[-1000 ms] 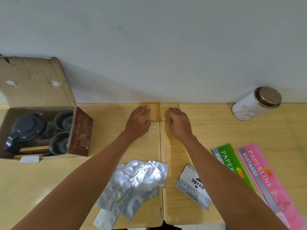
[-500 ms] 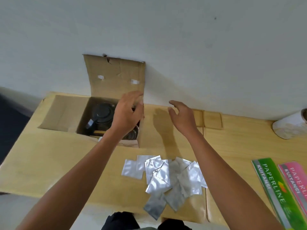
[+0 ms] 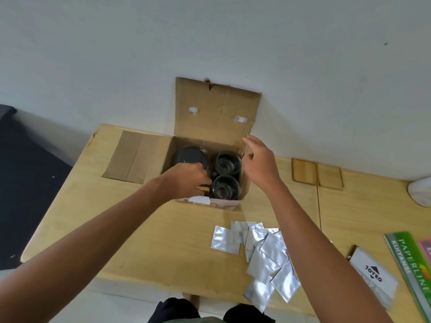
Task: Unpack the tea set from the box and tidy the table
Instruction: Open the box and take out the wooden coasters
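Left hand (image 3: 186, 180) reaches down into the box (image 3: 205, 199), fingers curled at something yellowish-wooden (image 3: 203, 188) by the near wall; whether it truly grips this cannot be told, since the fingertips are hidden behind the knuckles. Right hand (image 3: 260, 164) hovers at the box's right wall, fingers loose and apart, holding nothing, perhaps about to steady the cardboard. The tea set sits inside the box: a dark teapot (image 3: 190, 156) at the back left, its lid showing, and two dark cups (image 3: 227, 162) beside it, one behind the other, packed close. Judged by their look, pot and cups are ceramic or glass: stiff, fairly heavy, glossy, so likely slippery and breakable. Best lift each cup by its rim or wall, straight up, and the pot by its body or handle with the lid held down, because a loose lid could fall. The box itself is light, soft cardboard that may shift or fold if pulled on. Two wooden coasters (image 3: 317, 174) lie flat on the table (image 3: 130, 229) to the right, side by side. Near the front edge, a heap of silver sachets (image 3: 263, 255), unlabelled. Far right, a white pack reading "JOYKO" (image 3: 373, 273) and a green booklet (image 3: 410, 264) reading "PAPERLINE", "KUITANSI".
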